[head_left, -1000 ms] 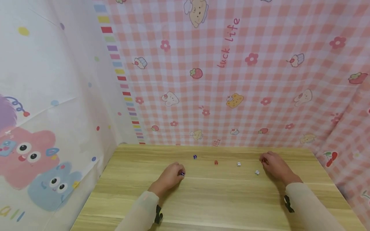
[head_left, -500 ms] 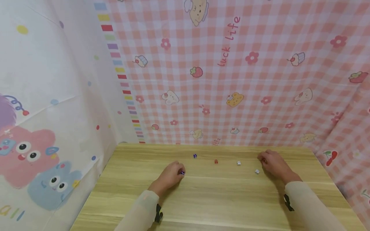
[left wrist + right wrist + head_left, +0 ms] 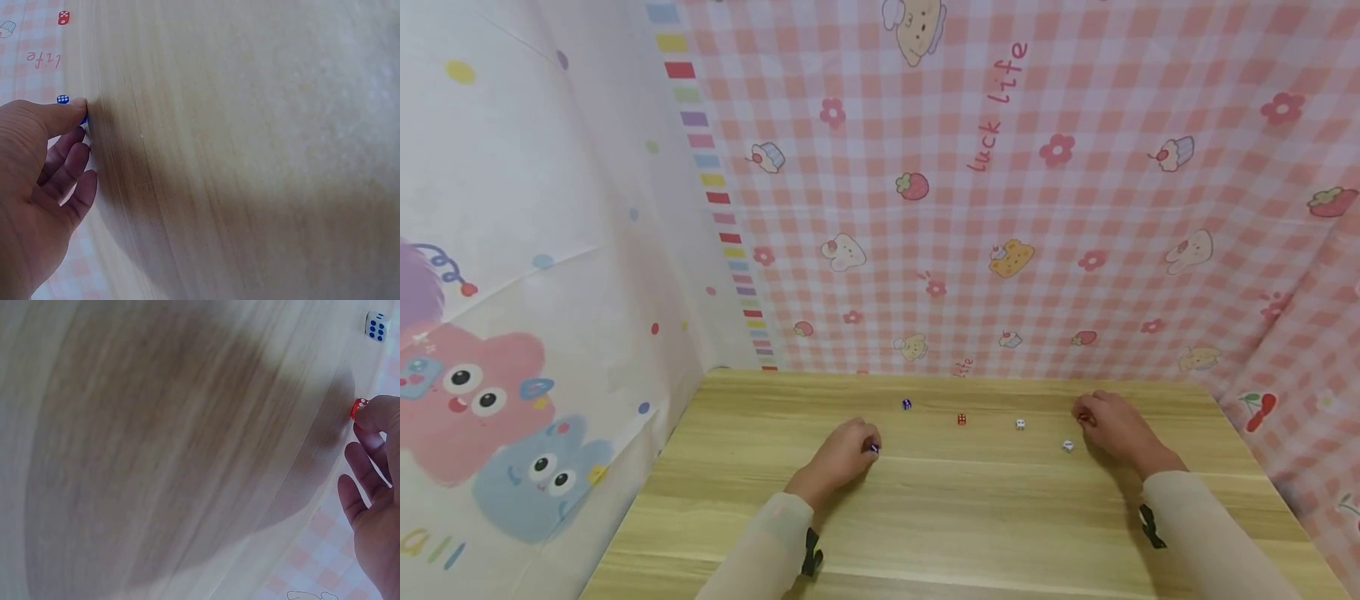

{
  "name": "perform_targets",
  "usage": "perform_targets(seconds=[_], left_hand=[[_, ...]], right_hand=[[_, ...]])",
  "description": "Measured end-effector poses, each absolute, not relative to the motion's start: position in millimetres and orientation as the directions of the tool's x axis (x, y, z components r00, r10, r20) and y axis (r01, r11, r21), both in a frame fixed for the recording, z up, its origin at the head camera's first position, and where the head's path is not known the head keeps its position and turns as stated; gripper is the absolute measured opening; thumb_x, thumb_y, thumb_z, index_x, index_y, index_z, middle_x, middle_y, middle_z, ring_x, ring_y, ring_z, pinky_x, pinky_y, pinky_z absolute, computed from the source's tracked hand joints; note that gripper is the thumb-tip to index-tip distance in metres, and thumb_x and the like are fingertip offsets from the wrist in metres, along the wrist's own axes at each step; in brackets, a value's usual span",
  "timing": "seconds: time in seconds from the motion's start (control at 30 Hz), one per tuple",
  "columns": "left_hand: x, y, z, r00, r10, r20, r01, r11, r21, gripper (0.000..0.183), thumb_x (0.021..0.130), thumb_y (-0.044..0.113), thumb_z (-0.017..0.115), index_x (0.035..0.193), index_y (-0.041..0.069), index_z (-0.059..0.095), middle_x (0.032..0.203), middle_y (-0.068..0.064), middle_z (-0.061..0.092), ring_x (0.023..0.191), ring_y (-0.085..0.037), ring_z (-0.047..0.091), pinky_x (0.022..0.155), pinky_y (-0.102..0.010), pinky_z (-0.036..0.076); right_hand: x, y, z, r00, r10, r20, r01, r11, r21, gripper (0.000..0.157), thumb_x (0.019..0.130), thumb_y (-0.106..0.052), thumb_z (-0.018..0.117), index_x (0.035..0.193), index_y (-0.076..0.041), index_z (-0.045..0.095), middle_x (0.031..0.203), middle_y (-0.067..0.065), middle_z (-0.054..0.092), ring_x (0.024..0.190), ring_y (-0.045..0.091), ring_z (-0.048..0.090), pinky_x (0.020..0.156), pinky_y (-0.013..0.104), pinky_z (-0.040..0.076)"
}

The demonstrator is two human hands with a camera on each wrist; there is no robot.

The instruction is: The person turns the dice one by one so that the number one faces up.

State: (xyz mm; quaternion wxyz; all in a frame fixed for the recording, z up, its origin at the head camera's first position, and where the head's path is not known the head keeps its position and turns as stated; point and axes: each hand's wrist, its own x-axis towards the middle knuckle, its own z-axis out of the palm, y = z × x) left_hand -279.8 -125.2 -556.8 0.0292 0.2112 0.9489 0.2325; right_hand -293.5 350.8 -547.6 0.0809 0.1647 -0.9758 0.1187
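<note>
Shifting a touch at the fingertips, the right hand [image 3: 1116,427], at the lower right of the head view, shows the only change I can pick out. Half a second ago its held red die [image 3: 1083,417] was barely visible there; now a bit of red shows again between the fingers. Thumb and forefinger pinch it, the other fingers loosely bent, as the right wrist view makes plain. To me that reads as a small adjustment of grip, not a letting go.

The left hand [image 3: 842,452], just left of centre in the lower half, has hardly moved. It pinches a held blue die [image 3: 874,448], mostly covered by the thumb.

Between the hands, four loose dice lie on the bench [image 3: 962,517] where they lay a second ago: a loose blue die [image 3: 907,405] left of the middle, a loose red die [image 3: 962,419] beside it, then a first white die [image 3: 1020,425], and a second white die [image 3: 1068,446] just below the right fingertips. So the work looks paused to my eye, both hands occupied and the loose dice undisturbed. Whether either pinched die touches the wood, I cannot tell.
</note>
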Motion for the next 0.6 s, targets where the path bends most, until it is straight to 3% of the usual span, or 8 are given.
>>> perform_targets(seconds=[0.6], left_hand=[[-280.1, -126.5, -557.4, -0.907, 0.419, 0.049, 0.391, 0.792, 0.468, 0.007, 0.085, 0.013, 0.072, 0.089, 0.016, 0.067, 0.083, 0.005, 0.055, 0.077, -0.009, 0.05, 0.071, -0.026, 0.047]], right_hand=[[-294.2, 351.8, -552.7, -0.952, -0.244, 0.183, -0.284, 0.929, -0.239, 0.01, 0.086, -0.016, 0.07, 0.09, -0.008, 0.067, 0.085, 0.005, 0.062, 0.078, 0.022, 0.057, 0.074, 0.046, 0.048]])
